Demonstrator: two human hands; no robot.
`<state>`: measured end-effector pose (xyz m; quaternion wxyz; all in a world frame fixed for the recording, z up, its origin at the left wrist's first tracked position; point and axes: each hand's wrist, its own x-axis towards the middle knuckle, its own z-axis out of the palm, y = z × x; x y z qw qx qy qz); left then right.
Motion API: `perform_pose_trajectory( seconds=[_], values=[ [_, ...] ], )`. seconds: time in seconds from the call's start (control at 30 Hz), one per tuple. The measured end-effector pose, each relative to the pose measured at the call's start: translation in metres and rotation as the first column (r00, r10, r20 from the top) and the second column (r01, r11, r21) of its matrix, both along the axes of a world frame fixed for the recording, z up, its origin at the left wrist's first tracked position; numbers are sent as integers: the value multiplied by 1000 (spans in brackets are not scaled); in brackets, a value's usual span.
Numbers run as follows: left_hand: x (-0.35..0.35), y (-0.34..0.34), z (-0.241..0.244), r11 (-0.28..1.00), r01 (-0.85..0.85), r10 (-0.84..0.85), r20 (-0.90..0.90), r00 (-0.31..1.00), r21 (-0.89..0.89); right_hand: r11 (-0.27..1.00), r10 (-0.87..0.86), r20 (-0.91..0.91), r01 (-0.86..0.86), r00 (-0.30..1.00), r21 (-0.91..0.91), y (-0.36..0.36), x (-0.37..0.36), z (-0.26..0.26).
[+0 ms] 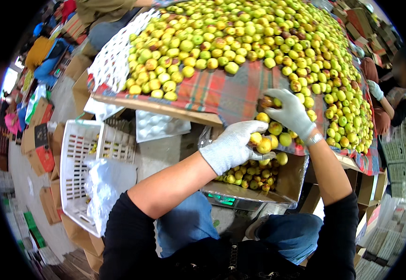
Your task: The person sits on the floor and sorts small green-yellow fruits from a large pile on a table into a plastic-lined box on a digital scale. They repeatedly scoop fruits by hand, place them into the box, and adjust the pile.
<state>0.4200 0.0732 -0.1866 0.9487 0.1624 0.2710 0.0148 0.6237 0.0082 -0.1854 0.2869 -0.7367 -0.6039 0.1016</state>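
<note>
Many yellow-green jujube-like fruits, some with brown patches, cover a table spread with a red plaid cloth. My left hand, in a pale knit glove, cups several of them over a cardboard box. That box is lined with clear plastic and has more fruits inside. At the table's edge my right hand, gloved alike, curves over a brownish fruit and a greenish one. Loose fruits lie between the two hands. Under the box is a scale with a lit green display.
A white plastic crate holding clear plastic bags stands at the left. Near it are a white moulded tray and white foam netting. A co-worker's gloved hand is at the right; another person sits beyond the table. Cardboard boxes line the left floor.
</note>
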Motion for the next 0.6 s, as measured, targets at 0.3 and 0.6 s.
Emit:
perform_pose_trajectory(
  seconds=[0.3, 0.6],
  values=[
    [-78, 7, 24, 973, -219, 232, 234, 944, -79, 920, 198, 96, -219, 976, 326, 2, -147, 60],
    [-246, 34, -4, 462, -878, 870, 131, 476, 126, 766, 581, -279, -399, 765, 504, 75, -225, 47]
  ],
)
